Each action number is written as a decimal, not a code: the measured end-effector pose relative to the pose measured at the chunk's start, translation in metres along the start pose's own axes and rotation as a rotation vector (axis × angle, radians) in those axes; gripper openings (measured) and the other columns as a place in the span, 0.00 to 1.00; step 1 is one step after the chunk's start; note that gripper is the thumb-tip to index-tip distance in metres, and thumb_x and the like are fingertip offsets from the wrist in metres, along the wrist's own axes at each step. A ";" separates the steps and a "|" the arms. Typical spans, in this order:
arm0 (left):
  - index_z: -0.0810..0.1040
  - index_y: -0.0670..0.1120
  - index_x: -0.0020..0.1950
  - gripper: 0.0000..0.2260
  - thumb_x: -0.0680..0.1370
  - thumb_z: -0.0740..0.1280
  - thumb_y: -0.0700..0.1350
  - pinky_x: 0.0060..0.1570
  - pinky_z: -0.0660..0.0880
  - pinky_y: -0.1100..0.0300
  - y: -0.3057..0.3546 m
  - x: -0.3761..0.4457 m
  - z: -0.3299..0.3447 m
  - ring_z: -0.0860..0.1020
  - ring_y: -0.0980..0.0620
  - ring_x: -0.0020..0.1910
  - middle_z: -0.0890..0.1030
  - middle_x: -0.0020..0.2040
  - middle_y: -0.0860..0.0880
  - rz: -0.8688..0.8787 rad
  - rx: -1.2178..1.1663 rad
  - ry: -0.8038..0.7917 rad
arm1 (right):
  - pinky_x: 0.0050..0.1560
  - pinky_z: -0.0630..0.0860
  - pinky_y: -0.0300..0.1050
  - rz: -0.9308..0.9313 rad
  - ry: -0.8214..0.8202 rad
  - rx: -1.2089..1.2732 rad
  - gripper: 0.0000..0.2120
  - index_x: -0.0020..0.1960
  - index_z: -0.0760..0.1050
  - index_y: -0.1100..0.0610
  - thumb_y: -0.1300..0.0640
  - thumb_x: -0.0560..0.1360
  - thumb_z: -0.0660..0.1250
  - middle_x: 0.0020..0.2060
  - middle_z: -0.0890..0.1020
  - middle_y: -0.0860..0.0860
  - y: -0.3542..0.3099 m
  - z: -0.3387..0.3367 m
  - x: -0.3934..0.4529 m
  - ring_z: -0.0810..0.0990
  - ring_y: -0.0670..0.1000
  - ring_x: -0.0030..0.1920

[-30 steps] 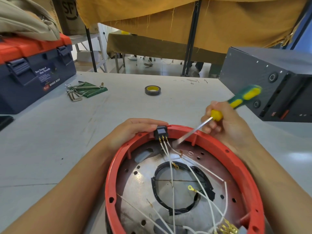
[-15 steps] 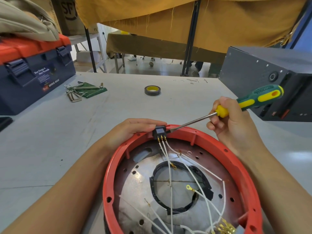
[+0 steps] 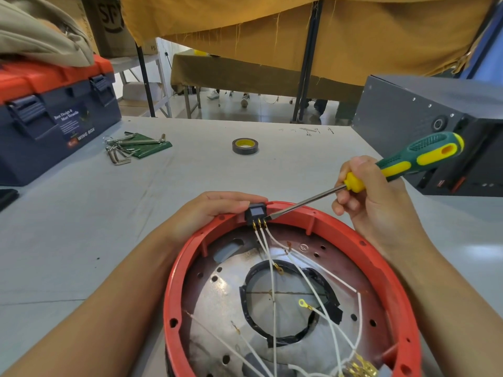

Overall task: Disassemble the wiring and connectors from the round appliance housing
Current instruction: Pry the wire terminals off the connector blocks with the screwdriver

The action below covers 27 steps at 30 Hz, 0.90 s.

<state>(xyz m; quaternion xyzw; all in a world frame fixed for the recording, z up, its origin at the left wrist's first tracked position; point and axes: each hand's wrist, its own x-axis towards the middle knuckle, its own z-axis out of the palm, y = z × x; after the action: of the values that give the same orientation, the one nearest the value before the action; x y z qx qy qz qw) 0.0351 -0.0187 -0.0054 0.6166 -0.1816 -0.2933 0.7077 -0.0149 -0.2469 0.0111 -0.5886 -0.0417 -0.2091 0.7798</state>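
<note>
A round red housing (image 3: 375, 251) with a metal plate inside lies open before me, crossed by several white wires (image 3: 273, 281) with brass terminals. A black connector block (image 3: 255, 213) sits in the far rim with three wires plugged into it. My left hand (image 3: 212, 213) grips the rim beside that block, fingers over its outer side. My right hand (image 3: 373, 205) holds a green and yellow screwdriver (image 3: 408, 161). Its flat tip touches the right side of the block.
A blue and red toolbox (image 3: 54, 115) stands at the left. Hex keys on a green pouch (image 3: 136, 148) and a roll of tape (image 3: 244, 146) lie on the grey table (image 3: 109, 213). A dark metal box (image 3: 435, 126) sits at the right.
The screwdriver has swung from pointing down inside the rim to a flatter angle, and its tip now meets the connector block. My left hand has stayed on the rim.
</note>
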 end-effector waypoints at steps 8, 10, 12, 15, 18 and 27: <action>0.79 0.38 0.59 0.17 0.71 0.63 0.40 0.47 0.78 0.62 0.000 0.001 0.001 0.82 0.45 0.53 0.82 0.54 0.39 0.008 -0.015 0.010 | 0.27 0.73 0.38 0.057 -0.070 -0.018 0.16 0.31 0.76 0.56 0.56 0.77 0.62 0.22 0.71 0.53 0.000 -0.006 -0.001 0.66 0.46 0.22; 0.79 0.39 0.58 0.17 0.71 0.63 0.40 0.45 0.78 0.63 0.000 0.001 0.001 0.82 0.46 0.52 0.82 0.53 0.39 0.013 -0.006 0.018 | 0.24 0.71 0.37 0.110 -0.037 0.024 0.19 0.31 0.73 0.58 0.58 0.80 0.59 0.22 0.70 0.52 0.003 -0.005 0.001 0.65 0.45 0.20; 0.79 0.39 0.58 0.17 0.71 0.63 0.40 0.44 0.78 0.63 0.001 0.002 0.001 0.82 0.46 0.51 0.83 0.53 0.39 0.016 0.007 0.025 | 0.23 0.68 0.35 0.151 -0.012 0.040 0.18 0.32 0.71 0.59 0.59 0.80 0.57 0.21 0.68 0.52 0.004 -0.003 0.004 0.63 0.44 0.20; 0.79 0.39 0.58 0.17 0.71 0.64 0.40 0.45 0.78 0.62 0.000 0.002 0.000 0.82 0.45 0.52 0.82 0.53 0.39 0.017 0.004 0.027 | 0.21 0.65 0.34 0.190 0.001 0.046 0.18 0.32 0.69 0.60 0.59 0.80 0.57 0.21 0.67 0.50 0.004 -0.001 0.008 0.61 0.44 0.20; 0.79 0.39 0.58 0.17 0.71 0.63 0.41 0.47 0.78 0.62 -0.001 0.001 0.000 0.82 0.44 0.53 0.82 0.54 0.39 0.020 0.011 0.026 | 0.21 0.63 0.33 0.207 0.009 0.067 0.17 0.32 0.69 0.60 0.59 0.79 0.56 0.21 0.66 0.49 0.006 -0.001 0.011 0.60 0.44 0.20; 0.79 0.39 0.59 0.18 0.71 0.64 0.41 0.47 0.79 0.61 0.000 0.001 0.000 0.82 0.44 0.53 0.82 0.54 0.39 0.010 0.013 0.023 | 0.19 0.63 0.34 0.287 0.030 0.122 0.22 0.27 0.71 0.57 0.58 0.79 0.57 0.21 0.64 0.49 0.014 -0.002 0.018 0.60 0.44 0.19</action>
<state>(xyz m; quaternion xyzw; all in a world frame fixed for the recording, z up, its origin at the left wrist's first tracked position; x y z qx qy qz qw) 0.0355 -0.0195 -0.0052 0.6236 -0.1784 -0.2815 0.7072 0.0059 -0.2511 0.0037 -0.5369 0.0418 -0.1014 0.8365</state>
